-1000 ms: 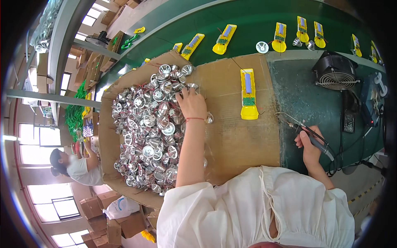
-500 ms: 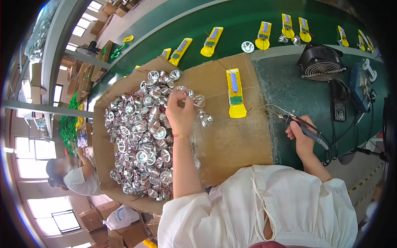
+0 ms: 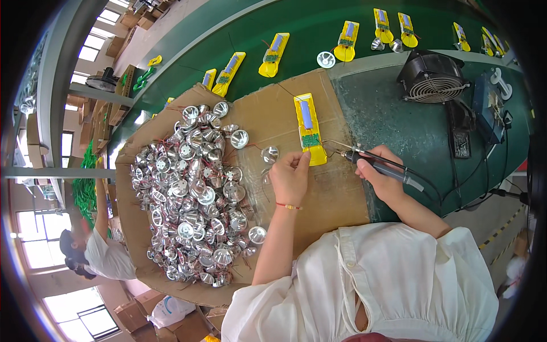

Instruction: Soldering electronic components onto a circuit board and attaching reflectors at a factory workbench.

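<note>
A yellow plastic housing [image 3: 317, 158] lies on the cardboard, with a blue-violet battery cell [image 3: 307, 115] and a small green circuit board [image 3: 311, 140] in it. At its wide near end my left hand [image 3: 289, 179] pinches finger and thumb together; what they hold is too small to make out. Beside that hand is a silvery reflector cup [image 3: 270, 154]. My right hand [image 3: 383, 174] is closed round a soldering iron [image 3: 408, 180] with a thin curved tube along it. The iron's tip points left, close to the board; whether it touches cannot be told.
A cardboard box [image 3: 126, 228] heaped with reflector cups [image 3: 185, 229] stands at the left. Behind, more yellow housings [image 3: 274, 54] line a green conveyor [image 3: 250, 34]. A black fan [image 3: 434, 80] sits at the right. A co-worker [image 3: 105, 251] is at far left.
My left hand has come from the reflector heap rightward to the yellow housing. My right hand has brought the soldering iron left to the circuit board. The whole view has shifted slightly.
</note>
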Tool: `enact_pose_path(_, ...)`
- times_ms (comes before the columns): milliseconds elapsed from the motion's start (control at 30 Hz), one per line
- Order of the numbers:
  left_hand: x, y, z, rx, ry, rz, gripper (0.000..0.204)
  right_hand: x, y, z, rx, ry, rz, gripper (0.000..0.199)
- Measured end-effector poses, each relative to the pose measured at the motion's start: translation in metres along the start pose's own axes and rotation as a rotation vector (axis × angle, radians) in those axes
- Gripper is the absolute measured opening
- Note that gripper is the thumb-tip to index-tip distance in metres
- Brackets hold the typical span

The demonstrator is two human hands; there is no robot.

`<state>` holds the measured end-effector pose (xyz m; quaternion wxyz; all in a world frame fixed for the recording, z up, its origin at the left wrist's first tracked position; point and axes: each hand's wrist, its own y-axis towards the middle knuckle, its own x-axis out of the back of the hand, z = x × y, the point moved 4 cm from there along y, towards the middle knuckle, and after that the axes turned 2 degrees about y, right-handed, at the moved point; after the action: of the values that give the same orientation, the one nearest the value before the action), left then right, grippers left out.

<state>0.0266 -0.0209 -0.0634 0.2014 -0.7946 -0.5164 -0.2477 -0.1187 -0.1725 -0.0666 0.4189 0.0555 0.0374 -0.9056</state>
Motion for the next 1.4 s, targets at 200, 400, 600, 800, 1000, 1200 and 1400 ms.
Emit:
enact_pose_path(200, -0.002, 0.004, 0.009, 0.036, -0.010, 0.033, 0.020, -0.010, 0.006, -0.004, -0.023, 0.001, 0.020, 0.013)
enact_pose_path(400, -0.005, 0.008, 0.010, 0.080, -0.022, 0.064, 0.021, -0.011, 0.010, -0.010, -0.042, -0.025, 0.021, 0.014)
enact_pose_path(600, -0.006, 0.008, 0.012, 0.132, -0.099, 0.088, 0.021, -0.015, 0.010, -0.001, 0.007, -0.094, 0.062, 0.012)
enact_pose_path(800, -0.007, 0.009, 0.015, 0.141, -0.120, 0.100, 0.021, -0.010, 0.008, 0.002, -0.041, 0.071, -0.008, 0.015)
enact_pose_path(1000, -0.007, 0.010, 0.017, 0.144, -0.106, 0.088, 0.021, -0.010, 0.007, 0.000, -0.056, 0.045, 0.006, 0.015)
enact_pose_path(1200, -0.004, 0.006, 0.004, 0.066, -0.081, 0.035, 0.019, -0.011, 0.010, -0.003, -0.069, 0.057, 0.028, 0.016)
enact_pose_path(1400, -0.006, 0.008, 0.014, 0.020, -0.114, -0.007, 0.016, -0.015, 0.012, -0.002, -0.076, 0.070, 0.031, 0.016)
